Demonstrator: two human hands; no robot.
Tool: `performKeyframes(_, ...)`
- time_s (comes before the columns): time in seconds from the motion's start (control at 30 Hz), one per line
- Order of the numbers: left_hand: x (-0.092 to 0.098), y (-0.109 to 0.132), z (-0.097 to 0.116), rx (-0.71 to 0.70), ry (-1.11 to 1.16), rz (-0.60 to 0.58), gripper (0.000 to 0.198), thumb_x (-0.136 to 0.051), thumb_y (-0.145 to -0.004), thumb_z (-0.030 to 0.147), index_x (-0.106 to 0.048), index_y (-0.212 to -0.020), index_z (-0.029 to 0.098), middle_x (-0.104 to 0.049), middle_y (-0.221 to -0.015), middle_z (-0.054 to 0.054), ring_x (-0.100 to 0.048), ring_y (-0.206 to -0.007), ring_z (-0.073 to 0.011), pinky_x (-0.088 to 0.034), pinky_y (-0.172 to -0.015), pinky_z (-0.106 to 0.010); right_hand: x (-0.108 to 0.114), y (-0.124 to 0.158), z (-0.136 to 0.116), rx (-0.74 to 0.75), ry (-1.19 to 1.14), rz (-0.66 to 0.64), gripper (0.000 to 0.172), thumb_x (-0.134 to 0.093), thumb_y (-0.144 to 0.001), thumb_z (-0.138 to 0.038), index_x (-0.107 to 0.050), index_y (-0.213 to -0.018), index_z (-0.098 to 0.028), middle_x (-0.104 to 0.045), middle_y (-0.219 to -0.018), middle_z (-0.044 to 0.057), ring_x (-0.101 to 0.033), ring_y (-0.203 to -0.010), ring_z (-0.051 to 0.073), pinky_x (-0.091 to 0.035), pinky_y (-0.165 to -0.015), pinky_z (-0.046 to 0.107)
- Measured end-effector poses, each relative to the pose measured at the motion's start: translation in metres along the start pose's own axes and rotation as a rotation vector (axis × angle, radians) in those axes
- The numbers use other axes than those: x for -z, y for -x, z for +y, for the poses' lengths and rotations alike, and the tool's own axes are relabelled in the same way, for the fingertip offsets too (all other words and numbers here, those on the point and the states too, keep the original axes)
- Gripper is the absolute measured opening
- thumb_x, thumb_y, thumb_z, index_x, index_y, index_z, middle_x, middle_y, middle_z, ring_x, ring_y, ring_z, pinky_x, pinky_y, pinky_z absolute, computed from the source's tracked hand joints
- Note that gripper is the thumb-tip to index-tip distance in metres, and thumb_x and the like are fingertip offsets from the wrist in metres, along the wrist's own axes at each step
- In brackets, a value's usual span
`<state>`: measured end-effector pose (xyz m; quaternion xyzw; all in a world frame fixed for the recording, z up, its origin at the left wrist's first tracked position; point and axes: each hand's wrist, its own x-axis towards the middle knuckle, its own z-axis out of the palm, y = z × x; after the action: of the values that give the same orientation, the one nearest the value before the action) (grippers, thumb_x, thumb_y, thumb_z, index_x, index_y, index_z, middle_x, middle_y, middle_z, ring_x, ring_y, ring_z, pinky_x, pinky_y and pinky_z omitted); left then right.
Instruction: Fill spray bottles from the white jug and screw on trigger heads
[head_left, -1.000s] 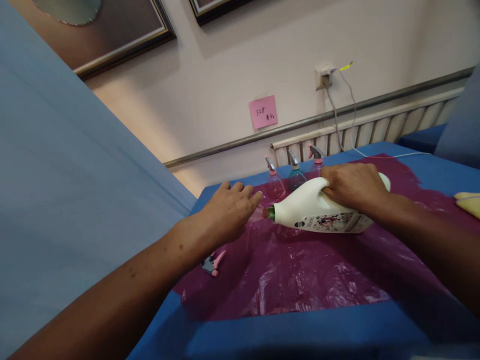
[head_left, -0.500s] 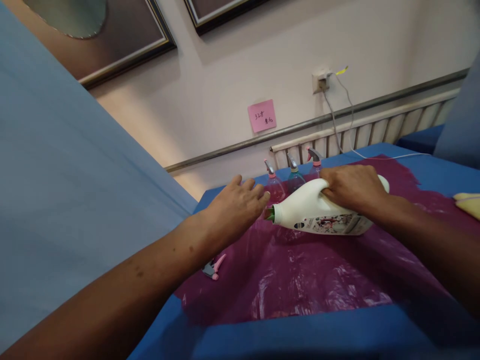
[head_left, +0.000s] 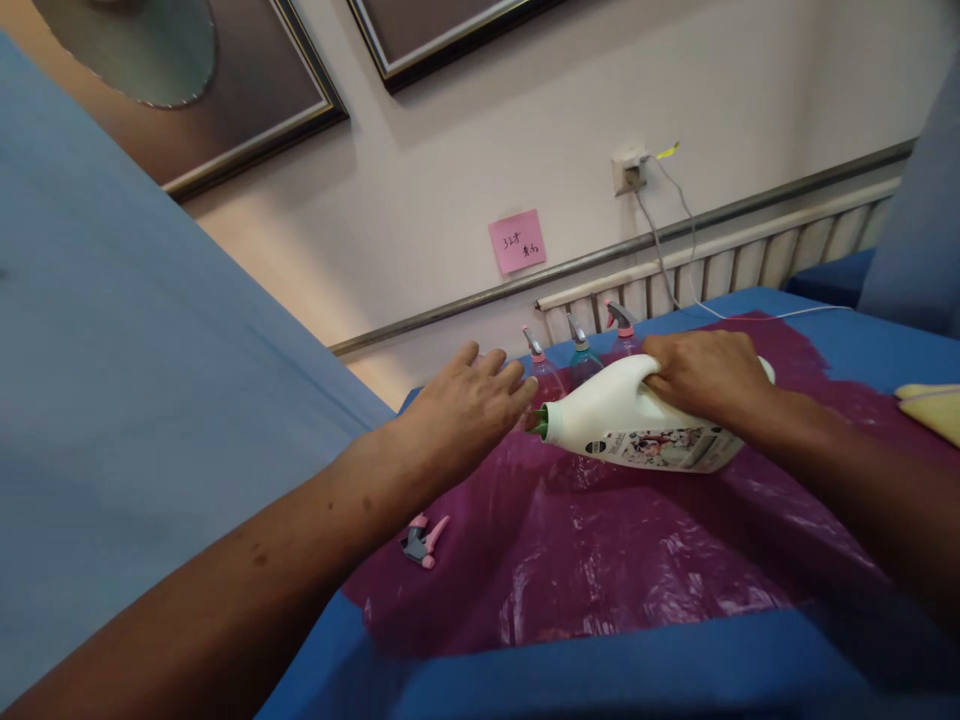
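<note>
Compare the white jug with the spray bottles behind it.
The white jug is opaque and lies tipped on its side over the purple sheet; the spray bottles are clear and tinted and stand upright. The jug's green neck is uncapped, while each bottle carries a trigger head. The right hand grips the jug's handle; no hand holds the bottles, though the left hand is spread just beside them. Both are on the blue table.

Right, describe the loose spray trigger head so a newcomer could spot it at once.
Start at the crumpled magenta plastic sheet covering the blue table. At the sheet's left edge, below the left hand, lies the small grey and pink spray trigger head. Unlike the three standing clear spray bottles by the wall, it lies bottle-less.
</note>
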<state>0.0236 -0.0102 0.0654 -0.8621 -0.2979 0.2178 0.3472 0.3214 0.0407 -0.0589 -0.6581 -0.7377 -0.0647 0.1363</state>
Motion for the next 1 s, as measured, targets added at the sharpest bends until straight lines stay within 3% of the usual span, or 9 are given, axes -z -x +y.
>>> performKeyframes(0.27,-0.020,0.014,-0.006,0.177,0.195,-0.010,0.077,-0.065,-0.093,0.012,-0.048,-0.167,0.022,-0.064,-0.161,-0.016,-0.060,-0.142,-0.0382,-0.047,-0.114,-0.053,0.003,-0.001,0.009,-0.073,-0.017,-0.028,0.041,-0.051,-0.104,-0.044,-0.082,-0.123,-0.026,-0.085,-0.107,0.015,-0.076,-0.092,0.034,-0.039,-0.071,0.038)
performKeyframes(0.4,-0.038,0.021,-0.005,0.290,0.374,0.098,0.080,-0.070,-0.088,0.013,-0.052,-0.165,0.021,-0.063,-0.163,-0.018,-0.062,-0.144,-0.0407,-0.051,-0.118,-0.057,0.002,0.001,0.018,-0.120,-0.017,-0.026,0.044,-0.051,-0.103,-0.047,-0.082,-0.124,-0.024,-0.085,-0.109,0.016,-0.076,-0.095,0.037,-0.038,-0.071,0.039)
performKeyframes(0.53,-0.062,0.023,0.004,0.345,0.620,0.262,0.077,-0.074,-0.093,0.023,-0.050,-0.165,0.023,-0.061,-0.165,-0.017,-0.062,-0.147,-0.0389,-0.052,-0.122,-0.058,0.002,0.005,0.028,-0.156,-0.043,-0.032,0.043,-0.049,-0.104,-0.045,-0.080,-0.126,-0.023,-0.085,-0.113,0.016,-0.076,-0.098,0.034,-0.033,-0.071,0.039)
performKeyframes(0.67,-0.086,0.011,0.029,0.448,0.984,0.379,0.071,-0.078,-0.096,0.035,-0.051,-0.161,0.026,-0.064,-0.160,-0.014,-0.064,-0.147,-0.0347,-0.053,-0.124,-0.056,0.001,0.011,0.037,-0.235,-0.092,-0.011,0.044,-0.049,-0.105,-0.044,-0.080,-0.129,-0.022,-0.085,-0.113,0.016,-0.074,-0.097,0.031,-0.032,-0.072,0.039)
performKeyframes(0.8,-0.104,-0.005,0.067,0.629,1.248,0.499,0.070,-0.083,-0.089,0.038,-0.058,-0.153,0.025,-0.067,-0.155,-0.012,-0.065,-0.144,-0.0339,-0.051,-0.125,-0.055,-0.007,0.015,0.052,-0.262,-0.119,0.054,0.042,-0.052,-0.105,-0.042,-0.082,-0.128,-0.021,-0.084,-0.117,0.018,-0.074,-0.098,0.031,-0.039,-0.077,0.039)
performKeyframes(1.0,-0.127,-0.012,0.116,0.927,1.581,0.405,0.071,-0.081,-0.089,0.038,-0.056,-0.153,0.024,-0.070,-0.154,-0.014,-0.069,-0.139,-0.0351,-0.053,-0.122,-0.056,-0.021,0.027,0.081,-0.405,-0.483,0.237,0.035,-0.060,-0.097,-0.023,-0.086,-0.119,-0.017,-0.084,-0.108,0.017,-0.075,-0.101,0.029,-0.051,-0.086,0.039)
